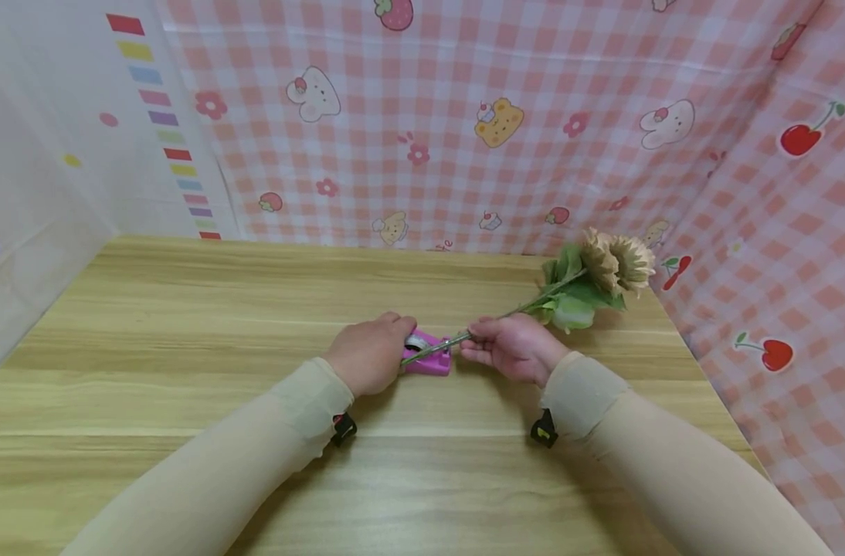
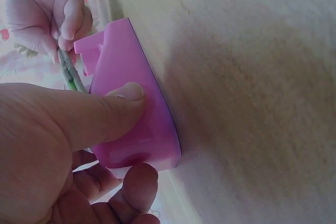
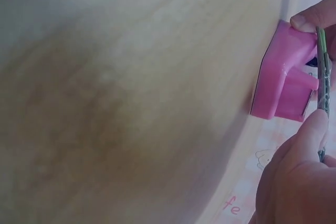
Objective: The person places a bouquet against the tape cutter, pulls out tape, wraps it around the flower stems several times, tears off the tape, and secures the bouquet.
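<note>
A pink tape dispenser (image 1: 431,363) sits on the wooden table (image 1: 186,324) at its middle. My left hand (image 1: 372,352) grips it, thumb pressed on its side (image 2: 123,95) and fingers curled under it. My right hand (image 1: 507,346) pinches the green stem (image 1: 495,318) of an artificial sunflower (image 1: 617,262), whose head and leaves point to the far right. The stem's cut end lies across the top of the dispenser (image 3: 286,80), between the two hands. In the left wrist view the right hand (image 2: 42,9) pinches the stem (image 2: 71,74) just behind the dispenser.
Pink checked cloth with cartoon prints (image 1: 464,116) hangs along the back and right sides of the table. A white dotted sheet (image 1: 33,170) covers the left side. The wood grain runs bare to the left and toward the front edge.
</note>
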The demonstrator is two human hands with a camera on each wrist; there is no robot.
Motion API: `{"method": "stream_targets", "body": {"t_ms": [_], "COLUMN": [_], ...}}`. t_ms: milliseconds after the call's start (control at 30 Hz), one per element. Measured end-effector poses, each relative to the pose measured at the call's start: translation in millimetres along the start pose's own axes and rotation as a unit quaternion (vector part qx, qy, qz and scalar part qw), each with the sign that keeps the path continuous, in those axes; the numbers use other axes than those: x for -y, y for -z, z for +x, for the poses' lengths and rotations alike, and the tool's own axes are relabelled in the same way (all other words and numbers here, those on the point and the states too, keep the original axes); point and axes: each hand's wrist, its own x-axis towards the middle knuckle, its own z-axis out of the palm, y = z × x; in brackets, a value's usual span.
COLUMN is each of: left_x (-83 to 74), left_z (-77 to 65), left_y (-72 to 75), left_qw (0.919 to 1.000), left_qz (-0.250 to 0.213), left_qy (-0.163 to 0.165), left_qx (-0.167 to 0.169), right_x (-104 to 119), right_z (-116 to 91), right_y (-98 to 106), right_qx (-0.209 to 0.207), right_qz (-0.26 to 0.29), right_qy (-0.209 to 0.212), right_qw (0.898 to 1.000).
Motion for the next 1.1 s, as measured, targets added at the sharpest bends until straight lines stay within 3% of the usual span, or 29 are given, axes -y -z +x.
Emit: {"method": "stream_targets", "body": {"t_ms": [1100], "left_x": [1.1], "left_z": [0.9], "left_y": [-0.1], "left_qw": [1.0], "left_qz": [-0.007], "left_qy": [-0.007], "left_qx": [-0.001], "right_x": [0.4], "right_z": [-5.8], "right_y": [24.8], "right_qx": [0.022], "right_qz": [0.012], "right_qy": [-0.001], "right_qw": [1.0]}}
